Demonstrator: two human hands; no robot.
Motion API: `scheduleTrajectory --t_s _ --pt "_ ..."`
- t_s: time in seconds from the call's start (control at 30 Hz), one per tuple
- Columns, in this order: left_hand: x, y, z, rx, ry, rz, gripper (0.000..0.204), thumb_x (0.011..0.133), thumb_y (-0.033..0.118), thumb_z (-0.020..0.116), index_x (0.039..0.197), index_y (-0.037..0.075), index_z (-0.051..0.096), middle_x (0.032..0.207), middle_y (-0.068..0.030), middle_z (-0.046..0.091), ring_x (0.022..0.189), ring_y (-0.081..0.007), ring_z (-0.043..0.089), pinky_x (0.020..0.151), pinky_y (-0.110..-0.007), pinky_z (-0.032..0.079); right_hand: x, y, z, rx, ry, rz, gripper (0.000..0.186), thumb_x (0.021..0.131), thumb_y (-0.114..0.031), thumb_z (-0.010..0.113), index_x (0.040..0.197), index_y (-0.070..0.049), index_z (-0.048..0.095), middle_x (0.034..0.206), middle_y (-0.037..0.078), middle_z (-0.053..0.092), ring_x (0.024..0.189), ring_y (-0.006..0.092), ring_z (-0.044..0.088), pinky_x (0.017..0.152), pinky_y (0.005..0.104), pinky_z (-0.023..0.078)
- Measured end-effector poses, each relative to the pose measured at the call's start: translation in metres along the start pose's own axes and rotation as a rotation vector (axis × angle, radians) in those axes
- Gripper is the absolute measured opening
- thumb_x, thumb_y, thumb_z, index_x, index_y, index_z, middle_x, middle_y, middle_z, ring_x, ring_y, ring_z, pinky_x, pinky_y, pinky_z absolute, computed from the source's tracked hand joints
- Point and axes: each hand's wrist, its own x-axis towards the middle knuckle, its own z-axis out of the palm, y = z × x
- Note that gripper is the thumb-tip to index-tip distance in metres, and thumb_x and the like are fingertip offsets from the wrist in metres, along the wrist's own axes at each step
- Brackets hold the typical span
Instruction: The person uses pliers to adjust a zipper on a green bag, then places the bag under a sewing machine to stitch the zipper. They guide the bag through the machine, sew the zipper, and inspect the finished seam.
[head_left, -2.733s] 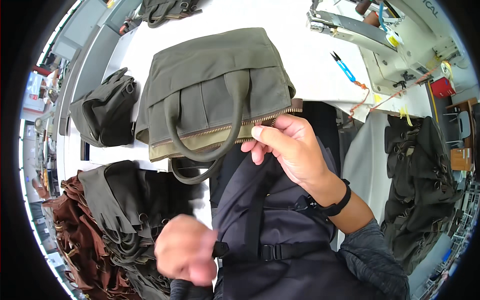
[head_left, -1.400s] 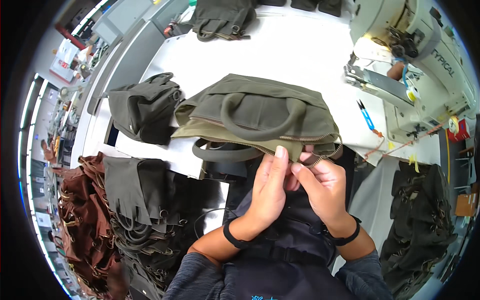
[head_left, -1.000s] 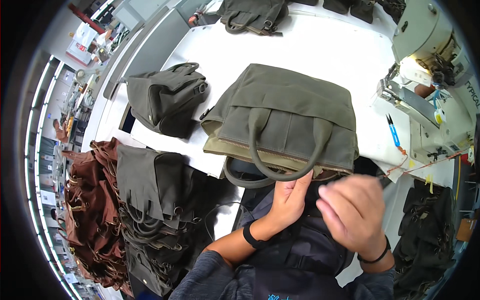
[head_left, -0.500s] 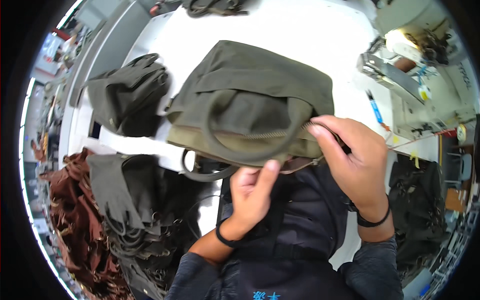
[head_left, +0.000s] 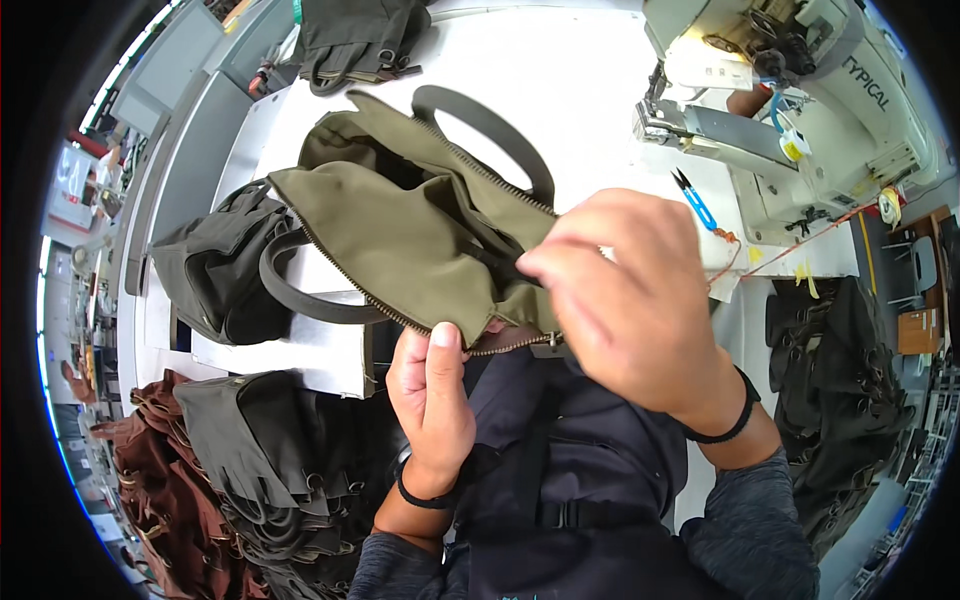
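Observation:
An olive handbag (head_left: 390,240) lies unzipped in front of me, its mouth spread wide and the lighter inner side showing. One dark handle (head_left: 485,135) stands up on the far side; the other handle (head_left: 315,290) loops out at the near left. My left hand (head_left: 430,395) pinches the near zipper edge between thumb and fingers. My right hand (head_left: 625,300) is over the right end of the opening, fingers curled in and slightly blurred. What its fingertips grip is hidden. Just left of that hand, a metal zipper end (head_left: 548,345) shows at the near edge.
Dark bags lie at the left (head_left: 215,265) and far end (head_left: 360,40) of the white table (head_left: 580,70). Blue thread snips (head_left: 697,200) rest near a sewing machine (head_left: 830,110) at right. Brown bags (head_left: 170,490) and more dark bags (head_left: 250,440) are piled lower left; others hang right (head_left: 825,380).
The handbag has been turned and its mouth pulled open, so the inside shows. My left hand has shifted left along the zipper edge; my right hand has moved over the opening.

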Motion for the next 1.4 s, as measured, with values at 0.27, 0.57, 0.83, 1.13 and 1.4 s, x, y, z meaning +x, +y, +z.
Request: scheduleTrajectory --t_s 0.27,0.57,0.83,1.13,1.4 --pt "-0.006 0.000 0.000 0.040 0.030 -0.015 0.033 0.112 0.013 0.047 0.138 -0.005 0.056 0.134 -0.0136 0.065 0.123 -0.0193 0.062 0.107 -0.036 0.047 -0.002 -0.013 0.004 0.053 -0.204 -0.057 0.026 0.075 -0.015 0.084 0.100 -0.009 0.077 0.103 0.002 0.067 0.110 0.0247 0.063 0.102 0.0521 0.039" --pt "0.002 0.001 0.002 0.078 -0.012 -0.001 0.028 0.112 0.015 0.047 0.129 -0.004 0.059 0.125 -0.0111 0.066 0.116 -0.0170 0.063 0.104 -0.034 0.048 0.000 -0.004 0.007 0.136 -0.150 -0.043 0.020 0.077 -0.008 0.080 0.093 -0.007 0.069 0.096 0.006 0.066 0.104 0.0299 0.065 0.097 0.0488 0.045" --pt "0.010 -0.002 0.008 0.067 -0.037 0.174 0.037 0.105 0.003 0.056 0.140 -0.007 0.050 0.115 -0.0134 0.066 0.099 -0.0167 0.065 0.090 -0.031 0.055 0.001 0.014 0.010 0.318 -0.141 0.127 0.012 0.081 -0.002 0.072 0.089 -0.003 0.062 0.091 0.011 0.065 0.087 0.0294 0.064 0.078 0.0384 0.052" --pt "0.030 0.000 0.018 0.628 0.052 0.437 0.033 0.083 -0.010 0.077 0.114 -0.003 0.070 0.079 -0.0050 0.058 0.064 -0.0117 0.053 0.056 -0.026 0.044 -0.002 0.020 0.010 0.574 -0.258 0.419 0.005 0.091 -0.001 0.068 0.095 -0.001 0.066 0.094 0.007 0.072 0.086 0.0142 0.065 0.079 0.0290 0.053" --pt "0.037 0.008 0.028 0.649 0.010 0.404 0.020 0.086 -0.010 0.071 0.104 -0.003 0.067 0.090 -0.0089 0.062 0.073 -0.0175 0.061 0.060 -0.027 0.052 0.002 0.024 0.005 0.763 -0.353 0.589 0.004 0.095 -0.003 0.068 0.097 0.000 0.068 0.098 0.005 0.073 0.086 0.0074 0.063 0.080 0.0246 0.052"
